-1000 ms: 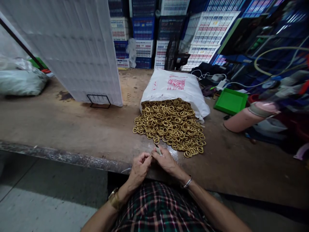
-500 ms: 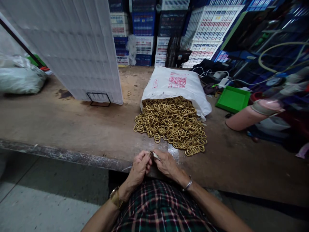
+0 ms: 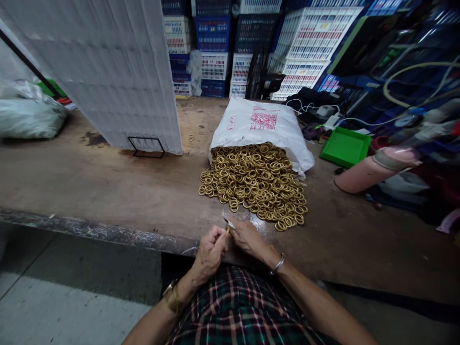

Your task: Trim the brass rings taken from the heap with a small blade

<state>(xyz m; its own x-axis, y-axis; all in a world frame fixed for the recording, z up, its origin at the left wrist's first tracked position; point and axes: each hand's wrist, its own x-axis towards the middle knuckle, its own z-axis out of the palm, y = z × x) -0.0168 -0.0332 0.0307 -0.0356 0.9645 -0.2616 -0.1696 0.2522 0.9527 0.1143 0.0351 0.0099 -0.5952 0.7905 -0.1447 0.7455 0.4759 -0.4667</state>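
My left hand (image 3: pixel 211 249) is closed, pinching a small gold ring (image 3: pixel 227 230) between thumb and forefinger just over the table's front edge. My right hand (image 3: pixel 251 239) is curled around a small knife (image 3: pixel 230 223) with a dark pointed tip and a pale body. Its tip points up and left, close to the ring; whether they touch I cannot tell. Beyond both hands lies a heap of gold rings (image 3: pixel 255 184), spilling toward me from the mouth of a white printed bag (image 3: pixel 244 129) that lies on its side.
On the brown table (image 3: pixel 89 191), a tall white panel (image 3: pixel 143 86) stands left of the bag. A green tray (image 3: pixel 346 147) and a pink bottle (image 3: pixel 366 173) are to the right, near white cables. Stacked crates (image 3: pixel 213 36) stand behind.
My left hand has turned and moved slightly down, bringing the gold ring into sight. The right hand with the knife has shifted slightly up, its tip now above the ring. The heap looks unchanged.
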